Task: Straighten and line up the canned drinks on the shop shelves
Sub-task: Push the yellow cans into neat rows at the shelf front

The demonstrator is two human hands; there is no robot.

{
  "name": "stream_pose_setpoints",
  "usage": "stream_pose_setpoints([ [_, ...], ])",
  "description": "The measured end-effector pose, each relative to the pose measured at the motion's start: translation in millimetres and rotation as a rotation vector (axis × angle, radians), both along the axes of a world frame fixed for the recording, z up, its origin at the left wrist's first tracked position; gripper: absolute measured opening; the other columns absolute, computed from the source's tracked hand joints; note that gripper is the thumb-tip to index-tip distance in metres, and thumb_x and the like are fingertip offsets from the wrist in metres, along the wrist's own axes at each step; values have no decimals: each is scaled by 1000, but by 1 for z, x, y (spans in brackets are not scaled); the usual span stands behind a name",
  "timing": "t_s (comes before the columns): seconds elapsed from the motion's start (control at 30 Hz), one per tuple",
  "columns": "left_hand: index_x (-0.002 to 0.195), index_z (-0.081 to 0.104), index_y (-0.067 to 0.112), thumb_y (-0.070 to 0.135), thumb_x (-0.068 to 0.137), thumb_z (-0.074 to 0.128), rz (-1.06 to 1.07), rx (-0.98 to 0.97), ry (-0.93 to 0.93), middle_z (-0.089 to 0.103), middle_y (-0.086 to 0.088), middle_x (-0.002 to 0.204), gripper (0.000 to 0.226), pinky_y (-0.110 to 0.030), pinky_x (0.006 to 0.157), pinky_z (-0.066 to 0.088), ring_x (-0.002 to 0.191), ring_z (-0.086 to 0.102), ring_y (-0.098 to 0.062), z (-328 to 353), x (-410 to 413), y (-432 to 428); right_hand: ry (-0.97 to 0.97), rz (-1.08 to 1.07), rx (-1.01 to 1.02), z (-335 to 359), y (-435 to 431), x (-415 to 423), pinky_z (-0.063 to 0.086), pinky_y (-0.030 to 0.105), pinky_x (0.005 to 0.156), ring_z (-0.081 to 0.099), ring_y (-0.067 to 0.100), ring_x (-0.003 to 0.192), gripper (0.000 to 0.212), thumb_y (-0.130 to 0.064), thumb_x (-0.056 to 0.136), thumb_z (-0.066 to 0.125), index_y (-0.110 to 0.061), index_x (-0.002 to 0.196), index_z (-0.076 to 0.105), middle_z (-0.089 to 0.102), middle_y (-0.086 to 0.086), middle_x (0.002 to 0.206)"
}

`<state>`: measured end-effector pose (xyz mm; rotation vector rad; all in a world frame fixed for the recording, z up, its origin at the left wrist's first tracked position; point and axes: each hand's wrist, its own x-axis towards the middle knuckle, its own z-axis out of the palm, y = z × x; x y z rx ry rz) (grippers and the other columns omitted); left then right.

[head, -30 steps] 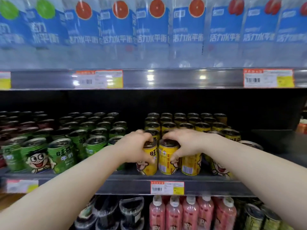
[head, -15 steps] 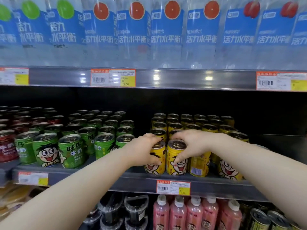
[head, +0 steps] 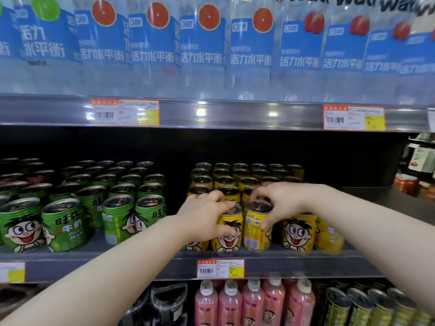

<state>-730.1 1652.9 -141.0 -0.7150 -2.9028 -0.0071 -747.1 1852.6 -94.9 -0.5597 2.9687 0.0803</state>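
Yellow cans with a cartoon face stand in rows on the middle shelf (head: 306,262). My left hand (head: 202,217) grips a front-row yellow can (head: 228,234) whose face points forward. My right hand (head: 280,203) grips the yellow can beside it (head: 255,234) by the rim; its barcode side faces out. The two cans stand upright and almost touch. To their right, another front yellow can (head: 297,234) shows its face. Green cans (head: 63,227) of the same kind fill the shelf's left half.
Tall water bottles (head: 204,43) with blue labels line the shelf above. Pink bottles (head: 251,304) and dark cans (head: 357,307) sit on the shelf below. Price tags (head: 220,268) hang on the shelf rails. A dark gap separates the green and yellow groups.
Both hands have turned their cans: the left can's face came round to the front, and the right can went from face to barcode. The view shifted slightly.
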Motion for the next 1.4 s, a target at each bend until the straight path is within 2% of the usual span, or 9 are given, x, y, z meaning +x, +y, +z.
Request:
stream_pose_setpoints([
  [0.13, 144, 22, 39, 60, 85, 48, -7, 19, -22, 24, 6, 149, 68, -39, 110, 22, 136, 28, -21, -1, -4, 1, 18, -56, -11, 2, 1, 3, 42, 27, 75, 48, 12, 98, 73, -65, 67, 68, -25, 124, 47, 53, -4, 122],
  [0.23, 144, 21, 40, 61, 85, 46, -7, 12, -20, 23, 7, 150, 67, -39, 111, 21, 136, 26, -20, -3, -3, 1, -18, -49, -55, 0, 2, 6, 43, 29, 86, 47, 16, 115, 81, -61, 69, 69, -28, 135, 37, 45, -2, 137],
  [0.37, 144, 21, 41, 61, 85, 46, -6, 0, -17, 22, 9, 151, 67, -39, 110, 22, 137, 27, -20, -1, -4, 3, 44, -57, -52, -4, -1, 9, 39, 28, 79, 48, 18, 116, 78, -64, 71, 64, -29, 136, 38, 48, 0, 135],
  [0.47, 145, 22, 38, 60, 84, 49, 1, 9, -27, 23, 8, 151, 70, -39, 112, 21, 137, 26, -19, 0, -2, 3, -29, -91, -111, 4, 12, 11, 41, 29, 94, 45, 19, 126, 83, -65, 73, 62, -29, 142, 32, 43, -1, 143],
  [0.7, 145, 22, 33, 69, 79, 48, -69, 56, 85, 29, 3, 149, 80, -41, 112, 22, 137, 25, -20, 8, 5, 35, 44, -228, 174, 7, 50, 16, 43, 32, 98, 46, 22, 126, 86, -65, 72, 63, -21, 141, 36, 44, 1, 142],
  [0.9, 145, 18, 40, 59, 86, 47, -164, -13, -8, 23, 5, 152, 69, -43, 112, 22, 137, 28, -22, 4, -4, 58, -16, -46, -117, 0, 57, 14, 41, 29, 100, 44, 13, 120, 79, -34, 72, 77, -28, 138, 33, 43, -6, 135],
  [1.03, 143, 22, 42, 58, 85, 50, -161, -23, 13, 27, 6, 149, 66, -41, 109, 23, 134, 33, -19, 0, -7, 59, 5, -53, -246, 3, 71, 17, 42, 30, 100, 45, 13, 120, 67, -40, 74, 75, -29, 131, 43, 45, -7, 135],
  [1.27, 144, 23, 33, 65, 81, 49, -181, 101, 24, 29, 2, 149, 76, -42, 111, 23, 136, 27, -22, 9, -10, 90, 121, -433, 198, 6, 103, 22, 45, 30, 86, 53, 22, 116, 82, -77, 75, 44, -15, 129, 48, 55, 5, 130],
  [1.4, 144, 18, 43, 55, 89, 46, -296, 21, -39, 21, 6, 153, 63, -43, 110, 23, 138, 25, -23, 6, -16, 97, 19, -367, -66, -4, 117, 20, 45, 30, 93, 52, 20, 115, 66, -56, 79, 63, -25, 132, 41, 51, 3, 132],
])
